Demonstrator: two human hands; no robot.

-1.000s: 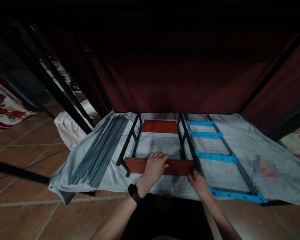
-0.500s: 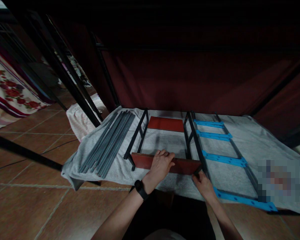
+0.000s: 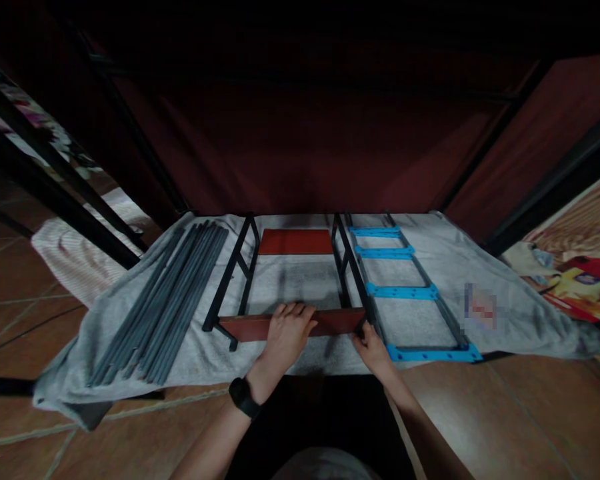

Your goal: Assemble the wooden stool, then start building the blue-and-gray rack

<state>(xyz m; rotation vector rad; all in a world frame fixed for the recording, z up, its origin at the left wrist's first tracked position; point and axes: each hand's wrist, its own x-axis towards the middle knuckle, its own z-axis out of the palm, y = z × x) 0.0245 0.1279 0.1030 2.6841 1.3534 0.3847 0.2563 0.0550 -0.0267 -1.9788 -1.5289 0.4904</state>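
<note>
Head view: black rack (image 3: pixel 226 281) on the grey cloth (image 3: pixel 297 280), metal rods (image 3: pixel 167 310) at its 9 o'clock, blue-runged ladder (image 3: pixel 403 292) at 3. Far red board (image 3: pixel 295 242) at rack's 12, near red board (image 3: pixel 337 323) at 6. Left hand (image 3: pixel 289 331) over near board's top edge, fingers close together; can't tell if gripping. Right hand (image 3: pixel 373 347) curled at rack's 5 o'clock corner; fingertips hidden, pinch unclear. Risk: off-centre push could twist near board; loose cloth could let rack skid into ladder.
</note>
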